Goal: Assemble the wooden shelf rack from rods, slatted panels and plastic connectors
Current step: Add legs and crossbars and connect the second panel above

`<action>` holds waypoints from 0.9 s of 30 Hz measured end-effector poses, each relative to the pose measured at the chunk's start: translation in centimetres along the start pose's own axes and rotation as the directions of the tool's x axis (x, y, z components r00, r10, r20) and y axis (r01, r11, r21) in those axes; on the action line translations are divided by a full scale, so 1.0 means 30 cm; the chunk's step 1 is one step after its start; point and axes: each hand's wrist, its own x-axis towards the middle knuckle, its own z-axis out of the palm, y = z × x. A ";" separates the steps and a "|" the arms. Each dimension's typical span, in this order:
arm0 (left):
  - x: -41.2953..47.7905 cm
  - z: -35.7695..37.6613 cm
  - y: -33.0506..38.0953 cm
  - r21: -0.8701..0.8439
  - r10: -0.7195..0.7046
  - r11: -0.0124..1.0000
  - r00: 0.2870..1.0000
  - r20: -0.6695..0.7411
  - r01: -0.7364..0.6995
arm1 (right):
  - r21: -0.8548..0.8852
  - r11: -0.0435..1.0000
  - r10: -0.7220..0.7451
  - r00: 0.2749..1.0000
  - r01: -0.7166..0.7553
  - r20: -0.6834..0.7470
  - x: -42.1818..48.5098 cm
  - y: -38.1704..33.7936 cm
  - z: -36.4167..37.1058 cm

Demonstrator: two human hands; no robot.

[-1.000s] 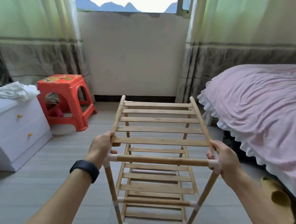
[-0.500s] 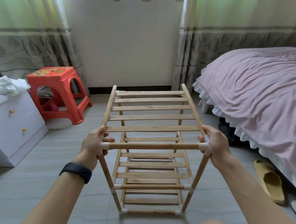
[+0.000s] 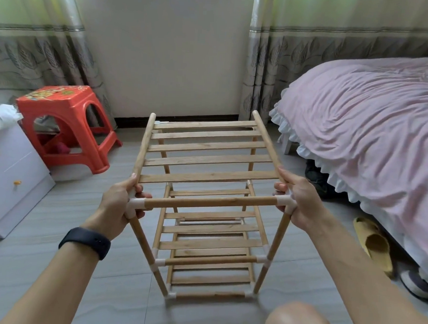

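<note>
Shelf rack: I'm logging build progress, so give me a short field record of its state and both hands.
rack: upright, three slatted tiers visible
left hand: grips near-left top connector
right hand: grips near-right top connector, index finger along the side rod
nearby: red stool on the left, bed on the right

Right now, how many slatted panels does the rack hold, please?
3 in the rack: top panel, middle panel beneath it, bottom panel near the floor; the lower two are partly hidden.
</note>
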 end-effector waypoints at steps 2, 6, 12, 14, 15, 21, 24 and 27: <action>0.003 -0.003 0.004 0.031 -0.001 1.000 1.000 -0.001 0.001 | -0.024 0.997 0.077 0.995 -0.075 0.067 -0.004 -0.007 -0.007; -0.008 -0.010 0.006 0.034 -0.013 0.999 0.999 0.044 0.011 | 0.095 0.981 0.158 0.984 -0.166 0.086 -0.011 -0.003 -0.027; -0.029 -0.017 0.000 -0.004 -0.017 1.000 0.998 0.055 0.017 | 0.184 0.971 0.146 0.987 -0.156 0.066 -0.019 0.034 -0.047; -0.028 -0.016 0.002 0.001 -0.018 1.000 0.998 0.052 0.018 | 0.165 0.974 0.142 0.986 -0.155 0.087 -0.011 0.035 -0.049; -0.026 -0.017 0.003 0.009 -0.023 1.000 0.999 0.048 0.022 | 0.151 0.977 0.140 0.986 -0.153 0.091 -0.005 0.034 -0.049; -0.015 0.000 0.014 0.063 -0.014 0.998 1.000 0.019 0.013 | 0.098 0.991 0.092 0.995 -0.096 0.039 0.012 0.030 -0.042; -0.015 0.008 0.018 0.127 -0.002 0.992 1.000 0.003 0.001 | 0.053 0.997 0.049 0.998 -0.051 0.041 0.015 0.035 -0.050; -0.014 0.013 0.028 0.167 0.011 0.986 0.999 -0.030 -0.005 | 0.055 0.997 0.051 0.999 -0.052 0.016 0.015 0.031 -0.049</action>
